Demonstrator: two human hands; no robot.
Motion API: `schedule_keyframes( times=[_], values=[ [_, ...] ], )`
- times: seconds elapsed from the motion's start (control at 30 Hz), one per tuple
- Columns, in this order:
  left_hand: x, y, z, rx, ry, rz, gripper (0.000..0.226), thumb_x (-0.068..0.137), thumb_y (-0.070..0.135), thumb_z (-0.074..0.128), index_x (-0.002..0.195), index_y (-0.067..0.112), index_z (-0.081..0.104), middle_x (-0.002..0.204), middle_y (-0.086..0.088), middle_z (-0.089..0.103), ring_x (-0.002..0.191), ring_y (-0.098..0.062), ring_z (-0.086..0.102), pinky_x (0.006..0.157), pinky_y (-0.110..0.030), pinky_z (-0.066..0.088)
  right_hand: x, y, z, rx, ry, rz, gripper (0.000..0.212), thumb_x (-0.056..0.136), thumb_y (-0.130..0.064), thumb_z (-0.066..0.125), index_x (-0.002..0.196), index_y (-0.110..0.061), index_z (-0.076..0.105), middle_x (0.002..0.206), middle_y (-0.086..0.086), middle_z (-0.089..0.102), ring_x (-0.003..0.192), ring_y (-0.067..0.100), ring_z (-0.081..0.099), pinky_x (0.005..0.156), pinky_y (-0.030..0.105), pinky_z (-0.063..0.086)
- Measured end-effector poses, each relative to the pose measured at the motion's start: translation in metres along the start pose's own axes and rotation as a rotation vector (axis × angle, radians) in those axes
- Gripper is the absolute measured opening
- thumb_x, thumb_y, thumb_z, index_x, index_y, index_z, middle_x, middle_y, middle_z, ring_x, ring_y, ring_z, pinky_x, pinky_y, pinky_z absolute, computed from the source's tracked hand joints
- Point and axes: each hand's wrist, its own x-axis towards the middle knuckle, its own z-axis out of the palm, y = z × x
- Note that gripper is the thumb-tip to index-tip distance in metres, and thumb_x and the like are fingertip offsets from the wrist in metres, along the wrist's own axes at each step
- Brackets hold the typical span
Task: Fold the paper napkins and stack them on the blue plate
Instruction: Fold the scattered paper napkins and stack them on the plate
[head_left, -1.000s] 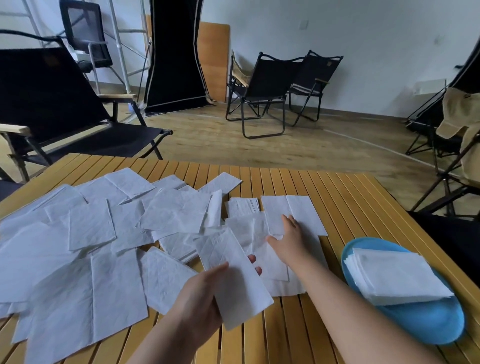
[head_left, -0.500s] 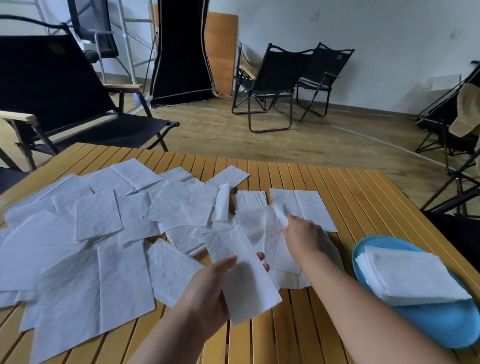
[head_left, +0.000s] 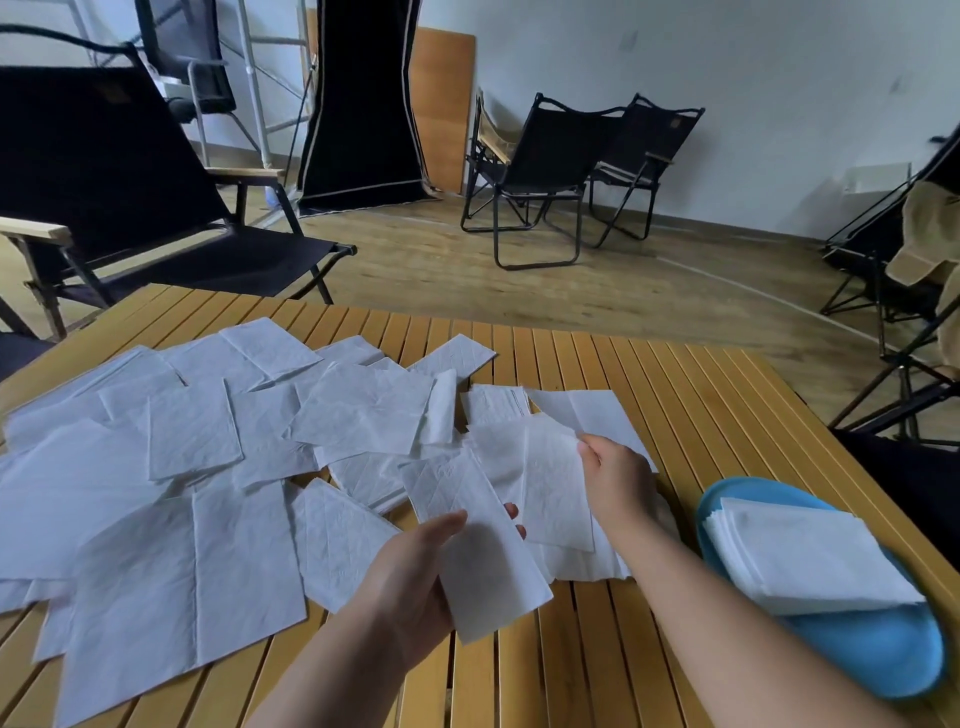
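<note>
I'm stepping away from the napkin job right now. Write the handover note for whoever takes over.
Left hand: holds a folded napkin strip above the table's near edge.
Right hand: pinches the top edge of another napkin, lifting it off the pile.
Blue plate: at the right of the wooden table, carrying a stack of folded napkins.
Done: that stack.
Left: finish the two napkins in the hands, then fold and stack the loose napkins spread across the table's left and middle.
</note>
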Motion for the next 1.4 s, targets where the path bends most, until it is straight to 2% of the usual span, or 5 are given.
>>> schedule_keyframes(
  times=[0.23,0.67,1.07,1.27,1.4],
  values=[
    [0.004,0.002,-0.007,-0.047,0.063,0.05,0.034,0.104,0.02,0.044,0.133,0.007,0.057,0.121,-0.014,0.072,0.114,-0.033,0.068,0.096,-0.058,0.051,-0.065,-0.02,-0.009,0.109,-0.198,-0.031,0.021,0.101,-0.027,0.057,0.112,-0.018,0.073,0.097,-0.004,0.072,0.085,0.009,0.061,0.07,0.017,0.047],
    [-0.005,0.001,-0.018,-0.085,0.209,0.076,0.036,0.104,0.021,0.043,0.127,0.003,0.066,0.119,-0.019,0.072,0.114,-0.038,0.065,0.064,-0.041,0.059,-0.115,-0.029,-0.022,0.321,-0.129,0.14,0.028,0.102,-0.022,0.052,0.075,-0.015,0.049,0.065,-0.003,0.051,0.06,0.009,0.052,0.044,0.012,0.037],
    [0.004,-0.002,-0.009,-0.085,0.185,0.046,0.025,0.105,0.017,0.044,0.116,0.007,0.064,0.114,-0.016,0.074,0.112,-0.035,0.068,0.099,-0.058,0.049,-0.097,-0.004,-0.021,0.408,0.072,0.432,0.007,0.097,-0.016,0.061,0.09,-0.014,0.059,0.073,0.008,0.069,0.058,0.018,0.07,0.058,0.035,0.063],
    [0.009,-0.008,-0.007,-0.061,0.179,0.042,0.021,0.104,0.017,0.044,0.115,0.01,0.061,0.114,-0.015,0.074,0.11,-0.035,0.069,0.094,-0.059,0.052,-0.087,0.003,-0.023,0.076,-0.061,0.403,0.072,0.086,-0.022,0.075,0.148,-0.021,0.038,0.126,0.007,0.056,0.109,0.026,0.06,0.061,0.027,0.048],
    [0.007,-0.01,-0.007,-0.065,0.155,0.045,0.022,0.104,0.016,0.044,0.121,0.01,0.057,0.116,-0.016,0.073,0.108,-0.033,0.071,0.087,-0.056,0.055,-0.091,-0.001,-0.031,-0.124,-0.046,0.066,0.058,0.086,-0.027,0.074,0.14,-0.026,0.053,0.145,-0.005,0.04,0.129,0.02,0.043,0.085,0.026,0.048]
  ],
)
